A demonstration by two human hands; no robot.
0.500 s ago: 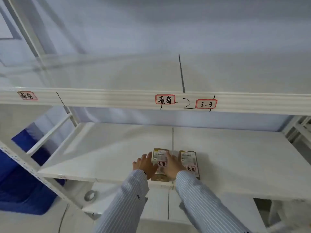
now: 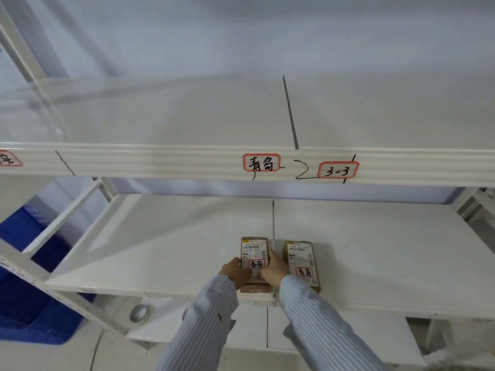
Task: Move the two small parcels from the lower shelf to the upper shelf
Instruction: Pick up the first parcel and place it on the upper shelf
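Note:
Two small brown parcels with white shipping labels lie side by side near the front edge of the lower shelf [image 2: 160, 236]. The left parcel [image 2: 254, 250] has a red-framed sticker and sits between my hands. My left hand [image 2: 232, 270] presses its left side and my right hand [image 2: 272, 270] presses its right side, both gripping it. The right parcel [image 2: 301, 259] lies untouched just right of my right hand. The upper shelf [image 2: 187, 116] is a bare white board above, with red-framed labels on its front beam.
A dark seam line runs down the middle of each shelf board. White uprights and braces stand at the left [image 2: 67, 223]. A blue crate [image 2: 24, 290] sits on the floor at the left. A roll of tape [image 2: 138, 313] lies on the shelf below.
My left hand has closed in from the left onto the left parcel's side; both hands now clasp it. The parcels have not visibly moved.

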